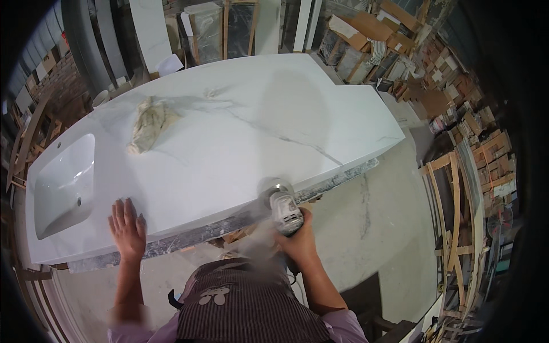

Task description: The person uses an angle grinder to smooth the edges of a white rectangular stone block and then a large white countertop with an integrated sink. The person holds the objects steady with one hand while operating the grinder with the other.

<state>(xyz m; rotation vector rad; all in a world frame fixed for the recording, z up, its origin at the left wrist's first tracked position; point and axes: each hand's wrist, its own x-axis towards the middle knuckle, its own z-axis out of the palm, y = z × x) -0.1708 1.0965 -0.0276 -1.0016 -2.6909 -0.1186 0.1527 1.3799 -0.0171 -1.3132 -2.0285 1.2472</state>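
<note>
A long white countertop (217, 166) with grey veins lies across the view in front of me. My right hand (300, 240) is wrapped round the body of an angle grinder (286, 212). The grinder's round head meets the countertop's near edge, and its disc is blurred. My left hand (127, 228) rests flat on the countertop, fingers stretched out, just right of the sink basin (68, 188) set into the left end. A crumpled beige cloth (150, 123) lies farther back on the countertop.
Beneath the countertop runs a dusty grey support (206, 227). To the right stands a wooden frame (454, 211), with piles of wood offcuts behind it. Cardboard boxes (366, 28) are stacked at the far right. Upright slabs (150, 34) lean at the back.
</note>
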